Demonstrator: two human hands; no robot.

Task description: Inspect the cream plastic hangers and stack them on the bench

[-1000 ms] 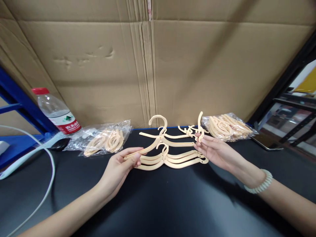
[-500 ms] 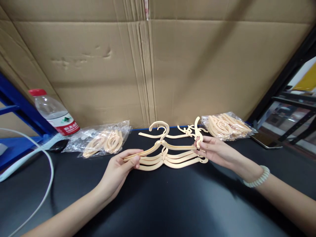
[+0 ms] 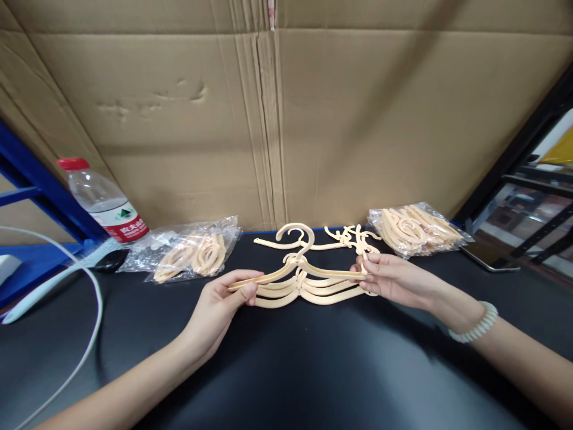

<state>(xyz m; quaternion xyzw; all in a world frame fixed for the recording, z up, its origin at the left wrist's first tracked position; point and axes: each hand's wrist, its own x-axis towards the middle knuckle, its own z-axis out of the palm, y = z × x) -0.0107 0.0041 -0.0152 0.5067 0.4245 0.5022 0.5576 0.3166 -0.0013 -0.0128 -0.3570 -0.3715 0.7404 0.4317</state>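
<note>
A stack of several cream plastic hangers (image 3: 304, 285) lies on the black table (image 3: 286, 370) at the middle. My left hand (image 3: 215, 313) pinches the left arm of the top hanger between thumb and fingers. My right hand (image 3: 389, 279) pinches the right end of the same hanger, which rests low on the stack. Just behind the stack lie one more loose hanger (image 3: 290, 237) and a small tangle of cream hanger parts (image 3: 353, 237).
Two clear bags of cream hangers lie at the back: one left (image 3: 188, 255), one right (image 3: 414, 228). A water bottle (image 3: 101, 203) stands far left by a blue rack (image 3: 31, 185). A white cable (image 3: 85, 334) curves over the left. A cardboard wall (image 3: 277, 119) rises behind.
Both hands have lowered the held hanger onto the stack. The upright piece at my right fingertips is no longer raised.
</note>
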